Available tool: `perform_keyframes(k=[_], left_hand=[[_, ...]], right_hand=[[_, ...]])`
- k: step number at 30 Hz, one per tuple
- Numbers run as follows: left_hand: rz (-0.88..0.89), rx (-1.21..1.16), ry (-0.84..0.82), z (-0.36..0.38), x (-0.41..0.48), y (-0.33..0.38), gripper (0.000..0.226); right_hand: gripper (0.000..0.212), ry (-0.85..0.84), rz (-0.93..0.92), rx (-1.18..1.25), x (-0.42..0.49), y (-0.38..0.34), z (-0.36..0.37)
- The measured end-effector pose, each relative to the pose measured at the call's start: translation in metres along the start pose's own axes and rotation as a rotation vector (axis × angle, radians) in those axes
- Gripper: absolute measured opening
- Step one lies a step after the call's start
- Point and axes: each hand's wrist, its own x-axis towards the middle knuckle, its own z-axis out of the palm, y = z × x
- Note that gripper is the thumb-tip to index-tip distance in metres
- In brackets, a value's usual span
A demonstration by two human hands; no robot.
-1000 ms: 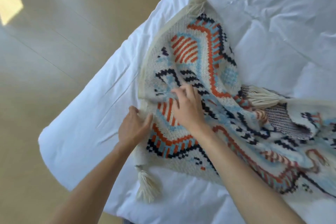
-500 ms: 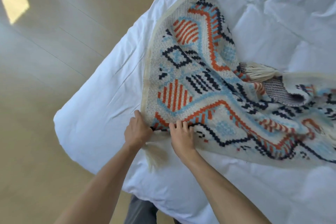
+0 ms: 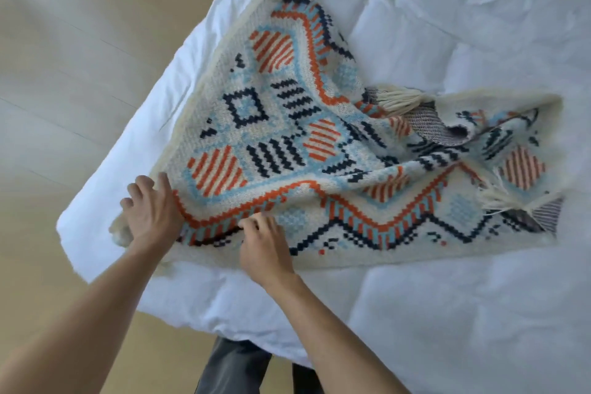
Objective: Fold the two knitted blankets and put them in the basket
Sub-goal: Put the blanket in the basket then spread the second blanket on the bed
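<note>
Pressing the knitted blanket (image 3: 287, 144) onto the white bed (image 3: 447, 313), left hand (image 3: 150, 211) lay flat, fingers spread; right hand (image 3: 265, 246) pinched its lower-centre edge.

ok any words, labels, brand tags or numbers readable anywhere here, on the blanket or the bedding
None: no readable text in this view.
The knitted blanket carries only geometric shapes in orange, light blue and navy, no letters or numbers.
No tag or label shows on the blanket or the white duvet.
</note>
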Motion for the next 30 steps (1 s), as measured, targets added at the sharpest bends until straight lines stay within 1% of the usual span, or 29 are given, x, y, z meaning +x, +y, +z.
perform_keyframes(k=[3, 7, 9, 12, 14, 17, 20, 23, 25, 27, 30], left_hand=[[0.130, -0.048, -0.040, 0.004, -0.013, 0.048, 0.046], [0.276, -0.191, -0.124, 0.018, -0.046, 0.119, 0.029], [0.361, -0.191, -0.157, 0.030, -0.068, 0.154, 0.034], [0.458, -0.185, -0.217, 0.045, -0.102, 0.205, 0.033], [0.506, -0.164, -0.248, 0.054, -0.123, 0.238, 0.036], [0.586, -0.087, -0.213, 0.065, -0.153, 0.284, 0.044], [0.626, -0.013, -0.155, 0.073, -0.183, 0.330, 0.053], [0.642, 0.049, -0.121, 0.081, -0.203, 0.370, 0.062], [0.624, 0.040, -0.095, 0.083, -0.209, 0.393, 0.060], [0.621, 0.039, -0.057, 0.083, -0.213, 0.410, 0.052], [0.618, 0.064, -0.030, 0.082, -0.214, 0.427, 0.040]], right_hand=[[0.035, 0.064, 0.118, -0.093, -0.023, 0.069, -0.027], [0.038, 0.084, 0.258, -0.215, -0.063, 0.156, -0.056], [0.042, 0.090, 0.310, -0.276, -0.082, 0.193, -0.070], [0.053, 0.122, 0.369, -0.333, -0.106, 0.248, -0.091], [0.059, 0.142, 0.412, -0.357, -0.121, 0.282, -0.107], [0.061, 0.162, 0.446, -0.358, -0.143, 0.332, -0.130], [0.067, 0.146, 0.463, -0.396, -0.167, 0.387, -0.152], [0.067, 0.162, 0.477, -0.406, -0.183, 0.439, -0.174], [0.066, 0.125, 0.421, -0.479, -0.186, 0.465, -0.186], [0.064, 0.095, 0.359, -0.557, -0.185, 0.486, -0.195], [0.055, 0.139, 0.377, -0.598, -0.182, 0.506, -0.207]])
